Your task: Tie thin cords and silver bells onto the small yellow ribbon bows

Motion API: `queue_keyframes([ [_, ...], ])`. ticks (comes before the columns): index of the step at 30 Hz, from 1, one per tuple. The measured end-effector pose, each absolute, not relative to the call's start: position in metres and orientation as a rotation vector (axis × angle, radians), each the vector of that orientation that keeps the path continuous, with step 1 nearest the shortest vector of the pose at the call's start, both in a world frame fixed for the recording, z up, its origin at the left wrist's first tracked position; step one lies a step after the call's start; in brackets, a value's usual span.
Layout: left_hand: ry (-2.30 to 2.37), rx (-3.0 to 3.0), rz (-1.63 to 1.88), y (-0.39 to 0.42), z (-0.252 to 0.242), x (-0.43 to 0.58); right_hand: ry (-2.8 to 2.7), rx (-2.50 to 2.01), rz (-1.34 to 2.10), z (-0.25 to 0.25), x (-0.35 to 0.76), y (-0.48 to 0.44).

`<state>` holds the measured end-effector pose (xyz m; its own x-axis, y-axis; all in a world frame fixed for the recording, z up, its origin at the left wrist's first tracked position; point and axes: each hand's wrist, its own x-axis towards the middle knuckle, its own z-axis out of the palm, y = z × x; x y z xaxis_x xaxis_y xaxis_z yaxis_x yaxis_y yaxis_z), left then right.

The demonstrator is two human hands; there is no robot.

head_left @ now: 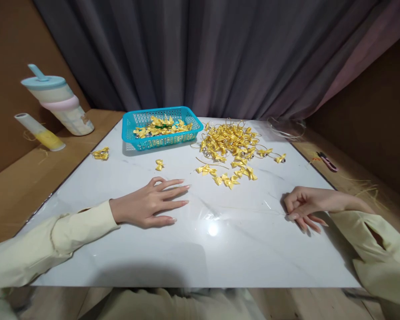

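My left hand (153,202) lies palm down on the white marbled table top, fingers spread, with nothing seen in it. A single yellow ribbon bow (159,165) rests just beyond its knuckles. At the right, my right hand (305,209) pinches thumb against forefinger on a thin, pale thread (250,209). The thread runs left across the table and fades from sight in the glare. Beyond the hands is a heap of yellow bows (231,140) with silver bells and thin loops. Several bows (226,178) lie in front of that heap.
A blue plastic basket (163,146) holds more bows. A small bunch of bows (101,154) lies left. Along the left side stand a lidded tumbler (62,106) and a yellow thread spool (42,133). Pink-handled snips (328,162) and loose thread ends (370,191) are on the right.
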<state>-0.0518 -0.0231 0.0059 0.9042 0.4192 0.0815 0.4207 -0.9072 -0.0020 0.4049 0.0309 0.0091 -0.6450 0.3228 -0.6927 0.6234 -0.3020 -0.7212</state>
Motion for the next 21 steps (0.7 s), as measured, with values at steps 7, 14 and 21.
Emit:
queue_keyframes([
  [7, -0.658, -3.058, -0.161, -0.0221, 0.0061, -0.0535, 1.709, 1.223, -2.012, 0.0107, 0.4040, 0.0305],
  [14, -0.656, -3.044, -0.157, -0.0213, 0.0060, -0.0552, 1.706, 1.236, -1.991, 0.0116, 0.4045, 0.0305],
  [21, -0.649, -3.043, -0.168, -0.0199, 0.0051, -0.0567, 1.720, 1.210, -2.028, 0.0083, 0.4066, 0.0307],
])
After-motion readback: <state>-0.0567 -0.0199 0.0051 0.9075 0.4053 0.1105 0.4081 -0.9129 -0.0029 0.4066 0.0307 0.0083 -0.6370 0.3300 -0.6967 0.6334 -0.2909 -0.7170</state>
